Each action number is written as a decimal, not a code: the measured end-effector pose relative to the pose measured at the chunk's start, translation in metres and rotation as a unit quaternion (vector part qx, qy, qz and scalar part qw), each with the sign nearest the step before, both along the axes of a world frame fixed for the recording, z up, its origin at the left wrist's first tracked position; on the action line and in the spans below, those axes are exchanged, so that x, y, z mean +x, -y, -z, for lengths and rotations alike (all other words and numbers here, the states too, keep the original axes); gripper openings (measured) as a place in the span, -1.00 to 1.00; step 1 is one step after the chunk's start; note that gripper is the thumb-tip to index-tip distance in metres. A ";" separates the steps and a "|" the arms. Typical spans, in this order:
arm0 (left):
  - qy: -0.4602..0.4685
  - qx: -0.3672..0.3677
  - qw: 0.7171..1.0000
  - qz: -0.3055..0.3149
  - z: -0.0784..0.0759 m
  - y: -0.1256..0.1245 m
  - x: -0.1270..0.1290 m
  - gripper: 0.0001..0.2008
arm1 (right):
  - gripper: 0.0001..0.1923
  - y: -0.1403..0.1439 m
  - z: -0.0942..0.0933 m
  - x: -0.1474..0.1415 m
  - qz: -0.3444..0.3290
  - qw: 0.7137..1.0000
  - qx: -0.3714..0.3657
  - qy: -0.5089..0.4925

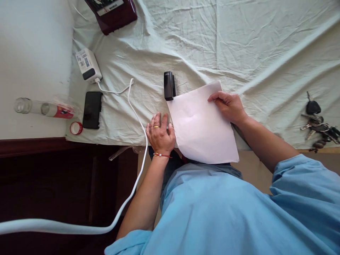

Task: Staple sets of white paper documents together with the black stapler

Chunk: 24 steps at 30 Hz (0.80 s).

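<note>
Far left, off the cloth, on the bare white surface: a clear plastic bottle (42,108) lying on its side, and its red-rimmed cap (76,128) loose just beside the near left corner of the cloth.

Left edge of the pale green cloth (239,42): a white power adapter (88,65) with a printed label, its white cable (132,106) running across the cloth and off the near edge. Just below the adapter, a black phone (92,109) lying face down or dark, close to the near left corner.

Far edge, left of centre: a dark red case (113,12), partly cut off by the frame.

Centre of the cloth: a black stapler (169,85), touching or just beside the far left corner of the paper.

Your left hand (160,134): flat, fingers spread, palm down at the near edge of the cloth, against the left edge of the paper; it grips nothing. Ring and red bracelet worn.

White paper (202,127): one sheet or a thin stack, tilted, lying at the near edge of the cloth and overhanging it toward your lap.

Your right hand (230,106): fingers pinched on the paper's far right edge.

Right edge of the cloth: a bunch of keys (317,124), well apart from the paper.
</note>
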<state>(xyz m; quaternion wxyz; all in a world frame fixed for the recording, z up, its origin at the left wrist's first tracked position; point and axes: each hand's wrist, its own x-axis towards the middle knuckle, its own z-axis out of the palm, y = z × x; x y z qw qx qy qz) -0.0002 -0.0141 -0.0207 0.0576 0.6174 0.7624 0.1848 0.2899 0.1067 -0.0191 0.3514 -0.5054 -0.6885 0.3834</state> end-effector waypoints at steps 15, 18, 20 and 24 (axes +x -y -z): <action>-0.010 -0.014 1.000 -0.006 0.000 -0.001 0.000 -0.45 | -0.77 -0.001 0.008 0.001 0.003 0.999 0.031 -0.015; -0.008 -0.015 1.000 -0.004 0.000 -0.001 0.000 -0.45 | -0.75 -0.001 0.007 0.000 0.002 0.999 0.039 -0.015; -0.007 -0.012 1.000 -0.004 0.000 -0.001 0.000 -0.46 | -0.73 -0.001 0.007 0.000 -0.001 0.999 0.041 -0.016; -0.004 -0.005 1.000 -0.004 0.002 0.000 -0.001 -0.46 | -0.73 0.000 0.005 0.000 0.002 0.999 0.039 0.001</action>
